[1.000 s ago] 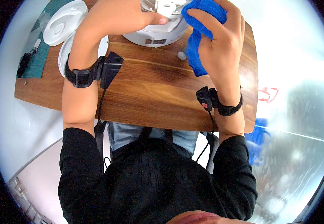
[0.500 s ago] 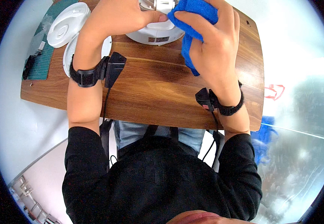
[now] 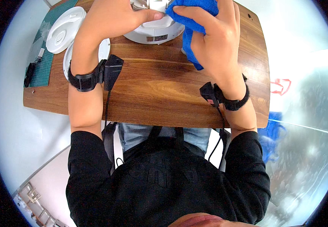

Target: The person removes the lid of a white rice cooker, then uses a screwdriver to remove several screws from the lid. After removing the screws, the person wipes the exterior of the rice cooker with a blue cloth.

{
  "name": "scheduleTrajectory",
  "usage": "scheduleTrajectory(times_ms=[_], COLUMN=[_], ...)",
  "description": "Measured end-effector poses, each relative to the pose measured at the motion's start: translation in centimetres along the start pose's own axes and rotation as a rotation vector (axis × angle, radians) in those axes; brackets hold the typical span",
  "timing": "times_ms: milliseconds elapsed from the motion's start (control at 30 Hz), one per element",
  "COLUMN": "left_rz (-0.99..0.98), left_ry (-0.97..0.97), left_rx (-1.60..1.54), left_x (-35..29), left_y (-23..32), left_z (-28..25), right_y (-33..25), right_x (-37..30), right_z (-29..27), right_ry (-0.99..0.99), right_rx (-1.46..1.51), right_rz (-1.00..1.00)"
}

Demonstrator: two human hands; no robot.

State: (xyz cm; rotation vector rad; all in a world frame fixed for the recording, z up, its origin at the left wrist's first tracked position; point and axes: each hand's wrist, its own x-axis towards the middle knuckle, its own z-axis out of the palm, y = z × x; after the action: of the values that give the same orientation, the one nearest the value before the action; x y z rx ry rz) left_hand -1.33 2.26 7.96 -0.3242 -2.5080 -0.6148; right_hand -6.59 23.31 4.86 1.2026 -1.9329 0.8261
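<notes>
A round white appliance (image 3: 138, 36), like a rice cooker, stands at the far middle of the table with a small label on its near side. My left hand (image 3: 113, 19) grips its upper part, thumb along the near edge; the other fingers are cut off by the picture's top. Bunched in my right hand (image 3: 219, 41) is a blue cloth (image 3: 194, 17), pressed against the right of the appliance's top, one end hanging toward the table. Left of my left forearm lies a white oval cover (image 3: 62, 32), and a round white lid (image 3: 105, 48) is partly hidden behind my wrist.
A green cutting mat (image 3: 45, 77) covers the table's left end, with a small black item (image 3: 29, 73) and clear plastic on it. The brown wooden table (image 3: 152, 94) has a curved edge. Cables (image 3: 107, 108) run down from black devices strapped to both wrists.
The whole view has shifted slightly, with the table and appliance a little farther left. My right hand and the blue cloth have moved slightly up; both hands keep their hold.
</notes>
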Motion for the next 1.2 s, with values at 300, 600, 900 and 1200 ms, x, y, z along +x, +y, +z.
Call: scheduleTrajectory(times_ms=[300,600,900,1200], left_rz=[0.112,0.285,0.087,0.027], left_ry=[-0.064,0.164,0.221,0.156], left_rx=[0.126,0.239,0.12,-0.007], left_x=[-0.5,0.1,0.5,0.7], left_y=[-2.9,1.0,2.0,1.4], left_z=[-0.1,2.5,4.0,2.9], right_y=[3.3,2.8,2.8,4.2], right_x=[0.7,0.5,-0.1,0.0], right_z=[-1.5,-0.7,-0.1,0.6], right_ry=[0.017,0.012,0.062,0.088], right_rx=[-0.17,-0.158,-0.147,-0.238], right_rz=[0.106,0.096,0.023,0.024])
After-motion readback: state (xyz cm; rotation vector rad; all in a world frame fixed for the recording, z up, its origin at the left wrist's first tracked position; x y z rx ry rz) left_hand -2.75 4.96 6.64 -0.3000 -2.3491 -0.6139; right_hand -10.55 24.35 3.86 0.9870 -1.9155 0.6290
